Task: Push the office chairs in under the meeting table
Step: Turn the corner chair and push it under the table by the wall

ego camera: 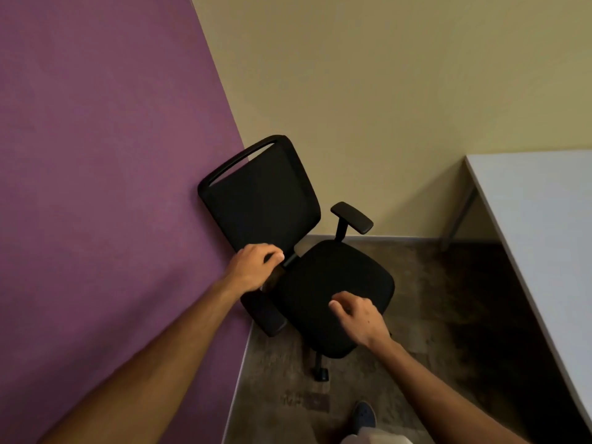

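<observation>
A black office chair [323, 283] with armrests stands in the room's corner, its backrest against the purple wall. My left hand [254, 267] rests at the lower edge of the backrest, fingers curled, close to the near armrest; whether it grips the chair I cannot tell. My right hand [358, 318] hovers over the front of the seat cushion with fingers loosely bent and holding nothing. The white meeting table [538, 219] runs along the right edge of the view, about a chair's width from the seat.
A purple wall [112, 187] fills the left and a beige wall [384, 107] the back. The grey table leg [458, 216] stands near the back wall. Brown carpet [432, 315] lies between chair and table. My shoe [363, 416] shows at the bottom.
</observation>
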A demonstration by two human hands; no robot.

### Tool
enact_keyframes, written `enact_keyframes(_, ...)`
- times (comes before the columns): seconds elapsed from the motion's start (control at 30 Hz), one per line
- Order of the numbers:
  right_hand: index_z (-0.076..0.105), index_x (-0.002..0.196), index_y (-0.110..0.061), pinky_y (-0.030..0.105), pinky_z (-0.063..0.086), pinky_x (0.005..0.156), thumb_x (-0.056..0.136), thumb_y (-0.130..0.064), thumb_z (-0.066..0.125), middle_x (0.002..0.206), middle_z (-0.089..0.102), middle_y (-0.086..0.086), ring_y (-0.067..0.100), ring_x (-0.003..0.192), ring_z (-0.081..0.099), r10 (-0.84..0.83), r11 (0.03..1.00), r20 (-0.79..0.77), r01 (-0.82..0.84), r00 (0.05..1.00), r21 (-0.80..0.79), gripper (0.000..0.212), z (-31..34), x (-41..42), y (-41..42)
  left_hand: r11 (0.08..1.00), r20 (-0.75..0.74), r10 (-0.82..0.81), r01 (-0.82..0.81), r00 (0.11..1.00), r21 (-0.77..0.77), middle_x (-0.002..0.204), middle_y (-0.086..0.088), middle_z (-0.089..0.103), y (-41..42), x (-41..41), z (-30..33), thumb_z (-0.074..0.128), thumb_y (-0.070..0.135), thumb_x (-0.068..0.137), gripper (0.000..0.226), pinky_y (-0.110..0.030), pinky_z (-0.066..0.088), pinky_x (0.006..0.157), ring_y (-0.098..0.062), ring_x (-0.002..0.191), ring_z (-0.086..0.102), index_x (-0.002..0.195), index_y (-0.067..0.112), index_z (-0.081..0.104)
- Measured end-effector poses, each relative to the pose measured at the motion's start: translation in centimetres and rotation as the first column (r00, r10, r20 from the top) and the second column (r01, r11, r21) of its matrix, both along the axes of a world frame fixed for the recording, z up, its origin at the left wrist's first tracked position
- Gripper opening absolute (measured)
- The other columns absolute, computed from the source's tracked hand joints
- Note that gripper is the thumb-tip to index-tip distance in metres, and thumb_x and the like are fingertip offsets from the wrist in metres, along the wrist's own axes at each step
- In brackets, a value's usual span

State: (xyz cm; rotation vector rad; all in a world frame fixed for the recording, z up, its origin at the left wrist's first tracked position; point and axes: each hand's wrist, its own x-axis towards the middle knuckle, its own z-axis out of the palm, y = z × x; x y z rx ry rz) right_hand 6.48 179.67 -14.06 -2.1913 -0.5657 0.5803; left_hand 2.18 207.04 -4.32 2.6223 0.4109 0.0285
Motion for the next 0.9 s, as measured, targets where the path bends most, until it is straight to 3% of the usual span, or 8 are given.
enact_keyframes(0.43, 0.062, 0.12, -0.028, 0.04, 0.052, 0.089, 0.094, -0.044, 0.052, 0.12, 0.068, 0.006, 0.029, 0.109, 0.065, -0.092, 0.967, -0.335, 0.004, 0.938, -0.255, 0.032, -11.7, 1.1, 18.3, 0.888, -0.116, -0.286, 0.309, 0.951, 0.341, 0.145, -0.002, 0.057, 19.6, 18.5, 0.8, 0.061, 0.034, 0.098, 0.038, -0.044, 0.038, 0.111, -0.022, 0.136, 0.049, 0.133, 0.02, 0.063)
enact_keyframes(0.57, 0.032, 0.143, -0.063, 0.027, 0.019, 0.119, 0.094, -0.051, 0.038, 0.141, 0.049, -0.034, 0.02, 0.135, 0.046, -0.11, 0.982, -0.448, 0.028, 0.887, -0.187, 0.05, -17.7, 2.0, 24.5, 0.651, -0.272, -0.543, 0.603, 0.794, 0.46, 0.154, -0.003, 0.047, 23.8, 25.5, -3.6, 0.05, 0.044, 0.098, 0.05, -0.043, 0.016, 0.121, -0.02, 0.149, 0.03, 0.142, 0.021, 0.055)
enact_keyframes(0.63, 0.015, 0.157, -0.041, 0.045, 0.012, 0.124, 0.092, -0.054, 0.016, 0.163, 0.025, -0.008, 0.03, 0.148, 0.025, -0.058, 0.952, -0.413, -0.074, 0.909, -0.296, 0.066, -21.9, 2.0, 28.2, 0.567, -0.323, -0.538, 0.617, 0.779, 0.546, 0.162, 0.001, 0.033, 24.7, 28.3, -5.2, 0.054, 0.044, 0.098, 0.053, -0.052, 0.008, 0.121, -0.019, 0.153, 0.015, 0.148, 0.027, 0.046)
enact_keyframes(0.7, 0.012, 0.158, -0.03, 0.067, 0.017, 0.117, 0.101, -0.044, 0.018, 0.166, 0.011, 0.007, 0.039, 0.15, 0.019, 0.059, 0.846, -0.393, -0.255, 0.918, -0.469, 0.059, -24.6, 1.6, 30.9, 0.559, -0.317, -0.467, 0.554, 0.825, 0.617, 0.167, 0.002, 0.018, 25.8, 30.4, -6.2, 0.056, 0.046, 0.097, 0.059, -0.064, 0.007, 0.118, -0.025, 0.155, 0.002, 0.151, 0.032, 0.04)
enact_keyframes(0.77, 0.032, 0.147, -0.026, 0.081, 0.035, 0.094, 0.098, -0.032, 0.031, 0.159, 0.016, 0.019, 0.05, 0.135, 0.045, 0.053, 0.836, -0.41, -0.265, 0.911, -0.481, 0.05, -27.8, 1.2, 32.1, 0.601, -0.287, -0.364, 0.458, 0.886, 0.655, 0.169, -0.002, 0.007, 27.4, 32.4, -6.6, 0.059, 0.053, 0.093, 0.069, -0.074, 0.01, 0.113, -0.038, 0.153, -0.003, 0.155, 0.032, 0.034)
enact_keyframes(0.8, 0.044, 0.134, -0.027, 0.08, 0.046, 0.073, 0.089, -0.032, 0.036, 0.15, 0.023, 0.022, 0.05, 0.113, 0.063, 0.024, 0.879, -0.623, -0.313, 0.782, -0.359, 0.046, -30.2, 0.7, 32.5, 0.626, -0.278, -0.299, 0.407, 0.913, 0.665, 0.169, -0.005, 0.001, 28.4, 33.2, -6.8, 0.058, 0.059, 0.091, 0.077, -0.076, 0.012, 0.11, -0.045, 0.151, -0.004, 0.156, 0.032, 0.028)
enact_keyframes(0.83, 0.05, 0.124, -0.029, 0.071, 0.052, 0.057, 0.081, -0.037, 0.04, 0.143, 0.029, 0.021, 0.047, 0.092, 0.072, -0.071, 0.967, -0.527, -0.071, 0.847, -0.244, 0.044, -33.5, -0.1, 33.2, 0.647, -0.276, -0.232, 0.36, 0.933, 0.673, 0.169, -0.006, -0.006, 29.3, 33.7, -6.8, 0.057, 0.065, 0.088, 0.084, -0.077, 0.013, 0.108, -0.05, 0.149, -0.005, 0.158, 0.034, 0.021)
enact_keyframes(0.9, 0.05, 0.124, -0.033, 0.065, 0.055, 0.05, 0.076, -0.048, 0.052, 0.137, 0.037, 0.016, 0.045, 0.078, 0.073, -0.116, 0.969, -0.415, 0.01, 0.902, -0.248, 0.05, -34.5, -1.1, 33.4, 0.691, -0.297, -0.137, 0.306, 0.945, 0.655, 0.167, -0.004, -0.017, 30.9, 34.4, -7.3, 0.056, 0.071, 0.085, 0.094, -0.078, 0.019, 0.106, -0.054, 0.147, -0.003, 0.159, 0.039, 0.007)
